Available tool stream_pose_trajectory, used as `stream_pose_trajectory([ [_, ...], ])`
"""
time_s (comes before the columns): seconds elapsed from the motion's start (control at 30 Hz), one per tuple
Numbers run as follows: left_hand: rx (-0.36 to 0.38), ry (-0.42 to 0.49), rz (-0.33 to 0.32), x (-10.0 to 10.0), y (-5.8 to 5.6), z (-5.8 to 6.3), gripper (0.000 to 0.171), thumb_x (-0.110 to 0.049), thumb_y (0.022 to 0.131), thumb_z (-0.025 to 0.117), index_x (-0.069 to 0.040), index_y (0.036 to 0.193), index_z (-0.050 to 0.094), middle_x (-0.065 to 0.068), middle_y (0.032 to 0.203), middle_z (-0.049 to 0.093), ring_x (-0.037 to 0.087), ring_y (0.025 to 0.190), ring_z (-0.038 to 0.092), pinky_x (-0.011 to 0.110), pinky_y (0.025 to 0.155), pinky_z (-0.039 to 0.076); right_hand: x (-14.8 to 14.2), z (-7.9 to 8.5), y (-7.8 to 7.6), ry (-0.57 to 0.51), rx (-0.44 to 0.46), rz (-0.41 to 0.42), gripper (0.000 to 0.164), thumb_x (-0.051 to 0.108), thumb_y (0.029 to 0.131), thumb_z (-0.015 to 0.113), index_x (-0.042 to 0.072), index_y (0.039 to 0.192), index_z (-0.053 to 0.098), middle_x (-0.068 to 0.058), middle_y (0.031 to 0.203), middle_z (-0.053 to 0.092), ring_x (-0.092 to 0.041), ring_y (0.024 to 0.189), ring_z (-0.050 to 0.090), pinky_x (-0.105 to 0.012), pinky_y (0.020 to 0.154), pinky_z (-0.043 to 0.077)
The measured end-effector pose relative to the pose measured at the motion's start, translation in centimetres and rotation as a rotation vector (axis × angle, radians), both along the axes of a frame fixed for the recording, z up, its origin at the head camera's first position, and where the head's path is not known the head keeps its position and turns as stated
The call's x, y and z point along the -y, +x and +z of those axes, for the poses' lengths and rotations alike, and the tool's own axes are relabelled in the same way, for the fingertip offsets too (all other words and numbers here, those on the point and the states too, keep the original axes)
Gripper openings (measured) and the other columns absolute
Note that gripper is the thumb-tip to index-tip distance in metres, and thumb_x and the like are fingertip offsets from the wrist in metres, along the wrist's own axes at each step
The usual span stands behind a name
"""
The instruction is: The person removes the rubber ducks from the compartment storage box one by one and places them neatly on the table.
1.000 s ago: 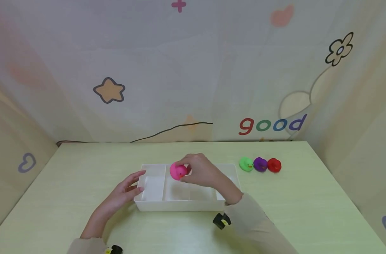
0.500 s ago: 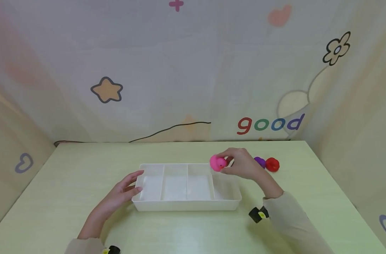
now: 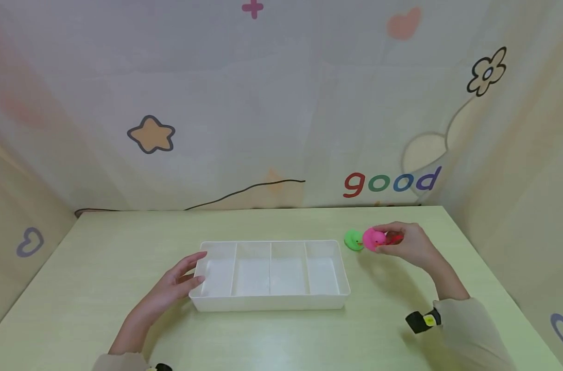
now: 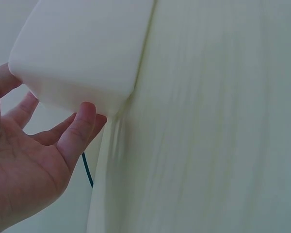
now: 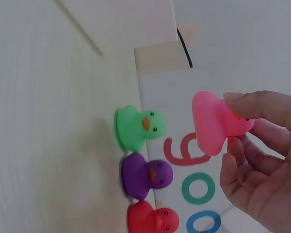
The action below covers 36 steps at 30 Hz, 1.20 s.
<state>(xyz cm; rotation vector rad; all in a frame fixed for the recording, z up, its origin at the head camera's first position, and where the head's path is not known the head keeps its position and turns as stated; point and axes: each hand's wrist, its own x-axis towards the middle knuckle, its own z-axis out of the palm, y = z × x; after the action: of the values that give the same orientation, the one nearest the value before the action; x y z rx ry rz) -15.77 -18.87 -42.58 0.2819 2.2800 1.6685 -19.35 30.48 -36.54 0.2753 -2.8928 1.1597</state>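
Observation:
My right hand (image 3: 411, 245) pinches a pink rubber duck (image 3: 374, 239) between thumb and fingers, above the table at the right. Below and beside it, the right wrist view shows a green duck (image 5: 136, 127), a purple duck (image 5: 138, 175) and a red duck (image 5: 148, 218) in a row. In the head view the pink duck and my hand hide the purple one and most of the red one. My left hand (image 3: 172, 286) touches the left end of a white tray (image 3: 267, 303) with fairly straight fingers; the left wrist view shows the fingertips against its end wall (image 4: 72, 97).
Dividers (image 3: 270, 268) split the tray into several compartments, with nothing lying in them. The tray stands on a pale table (image 3: 281, 340). A printed curtain (image 3: 244, 103) hangs behind the table and along both sides.
My right hand has carried the pink duck from above the tray rightward to the row of ducks. The left hand stays at the tray's end. The head view has shifted slightly.

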Motion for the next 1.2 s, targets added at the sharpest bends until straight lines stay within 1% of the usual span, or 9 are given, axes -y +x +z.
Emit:
stream_pose_trajectory([
  [0.2, 0.005, 0.008, 0.003, 0.0, 0.0, 0.0, 0.056, -0.027, 0.091, 0.056, -0.02, 0.14, 0.031, 0.022, 0.144, 0.024, 0.043, 0.126, 0.032, 0.051, 0.094, 0.039, -3.5, -0.9, 0.3, -0.039, 0.016, -0.088, 0.051, 0.017, 0.078, 0.072, -0.005, 0.121, 0.054, -0.021, 0.108, 0.058, -0.021, 0.091, 0.051, -0.02, 0.065, 0.049],
  [0.33, 0.015, 0.016, 0.002, 0.0, 0.2, -0.1, 0.056, -0.026, 0.091, 0.056, -0.02, 0.14, 0.031, 0.021, 0.144, 0.023, 0.041, 0.127, 0.032, 0.05, 0.095, 0.038, -6.3, -2.4, -0.2, -0.062, 0.027, -0.155, 0.056, 0.025, 0.078, 0.072, -0.002, 0.123, 0.053, -0.021, 0.113, 0.055, -0.022, 0.096, 0.048, -0.021, 0.066, 0.049],
  [0.5, 0.01, 0.014, 0.002, 0.1, 0.3, -0.2, 0.056, -0.027, 0.091, 0.056, -0.021, 0.14, 0.031, 0.02, 0.145, 0.022, 0.042, 0.128, 0.03, 0.051, 0.096, 0.036, -10.3, -5.9, -2.1, -0.084, 0.048, -0.261, 0.068, 0.045, 0.072, 0.073, 0.01, 0.126, 0.053, -0.003, 0.113, 0.056, -0.018, 0.099, 0.046, -0.021, 0.063, 0.049],
  [0.57, 0.009, 0.014, 0.002, 0.1, 0.3, -0.2, 0.056, -0.027, 0.091, 0.056, -0.022, 0.14, 0.031, 0.02, 0.145, 0.022, 0.041, 0.129, 0.029, 0.051, 0.097, 0.036, -11.4, -6.5, -2.5, -0.081, 0.047, -0.281, 0.067, 0.047, 0.071, 0.072, 0.012, 0.126, 0.054, 0.0, 0.112, 0.056, -0.016, 0.098, 0.046, -0.021, 0.062, 0.048],
  [0.6, 0.01, 0.016, 0.001, 0.1, 0.3, -0.2, 0.056, -0.027, 0.091, 0.056, -0.022, 0.14, 0.031, 0.02, 0.145, 0.022, 0.041, 0.129, 0.029, 0.051, 0.097, 0.036, -11.6, -6.6, -2.6, -0.083, 0.046, -0.288, 0.066, 0.046, 0.072, 0.073, 0.012, 0.126, 0.054, 0.001, 0.111, 0.057, -0.014, 0.097, 0.046, -0.02, 0.061, 0.048],
  [0.7, 0.009, 0.02, 0.0, 0.2, 0.3, -0.2, 0.055, -0.027, 0.091, 0.056, -0.022, 0.14, 0.031, 0.019, 0.145, 0.022, 0.041, 0.129, 0.029, 0.051, 0.096, 0.037, -11.4, -5.8, -2.3, -0.07, 0.043, -0.262, 0.059, 0.033, 0.078, 0.071, 0.005, 0.126, 0.053, -0.012, 0.116, 0.057, -0.018, 0.096, 0.048, -0.019, 0.062, 0.047],
  [0.83, 0.007, 0.027, -0.003, 0.2, 0.3, -0.2, 0.055, -0.026, 0.091, 0.055, -0.021, 0.141, 0.031, 0.02, 0.145, 0.022, 0.042, 0.128, 0.029, 0.051, 0.095, 0.038, -10.1, -4.5, -1.8, -0.04, 0.085, -0.234, 0.054, 0.019, 0.084, 0.065, -0.006, 0.127, 0.047, -0.028, 0.123, 0.049, -0.027, 0.098, 0.049, -0.014, 0.065, 0.046],
  [1.0, 0.011, 0.03, -0.006, 0.1, 0.3, -0.2, 0.055, -0.025, 0.091, 0.055, -0.02, 0.14, 0.031, 0.021, 0.145, 0.021, 0.043, 0.128, 0.028, 0.052, 0.095, 0.037, -9.5, -4.2, -2.0, -0.029, 0.159, -0.241, 0.05, 0.008, 0.085, 0.06, -0.009, 0.129, 0.043, -0.03, 0.118, 0.048, -0.029, 0.095, 0.047, -0.014, 0.064, 0.045],
  [1.2, 0.004, 0.021, -0.006, 0.2, 0.3, -0.1, 0.055, -0.026, 0.091, 0.055, -0.021, 0.141, 0.031, 0.02, 0.146, 0.02, 0.043, 0.129, 0.027, 0.053, 0.096, 0.036, -9.8, -4.7, -2.3, -0.01, 0.189, -0.246, 0.051, 0.008, 0.084, 0.062, -0.011, 0.128, 0.043, -0.029, 0.112, 0.05, -0.029, 0.092, 0.047, -0.016, 0.063, 0.045],
])
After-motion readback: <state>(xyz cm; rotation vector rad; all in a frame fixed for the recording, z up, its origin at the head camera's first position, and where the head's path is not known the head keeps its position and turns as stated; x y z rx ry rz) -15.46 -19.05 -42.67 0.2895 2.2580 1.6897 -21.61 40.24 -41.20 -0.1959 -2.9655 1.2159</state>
